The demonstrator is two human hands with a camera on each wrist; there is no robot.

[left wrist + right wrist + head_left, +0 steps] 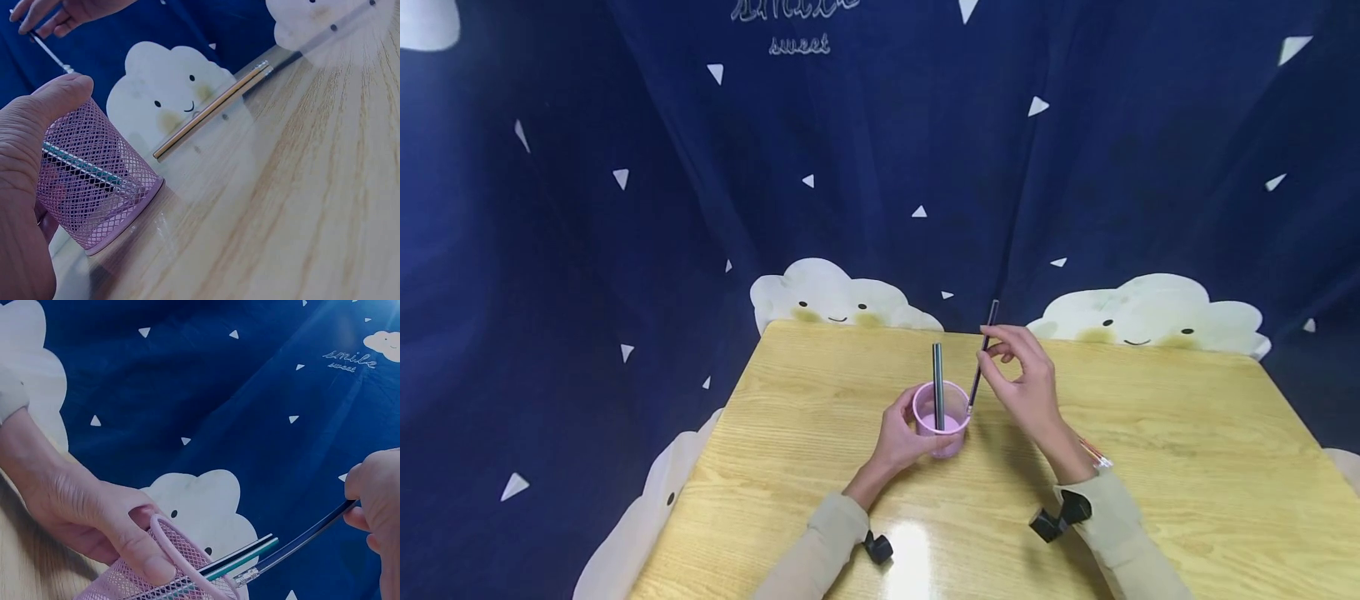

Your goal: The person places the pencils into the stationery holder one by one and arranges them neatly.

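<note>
A pink mesh pen holder [951, 447] stands on the table, and my left hand [901, 440] grips it round the side with the thumb near the rim. Inside lean a few pencils [937, 375], dark and green-striped in the right wrist view. Between thumb and fingertips, my right hand [1028, 385] pinches a dark pencil [306, 536] near its upper end. This pencil slants down, its silver ferrule end [246, 577] right by the holder's rim on the right side. Whether it touches the rim I cannot tell.
Other pencils [212, 111] lie on the wooden table [820, 367], partly hidden behind my right forearm in the head view. A dark blue cloth [880, 150] with white clouds and triangles hangs behind the table. Each wrist carries a small black camera [877, 547].
</note>
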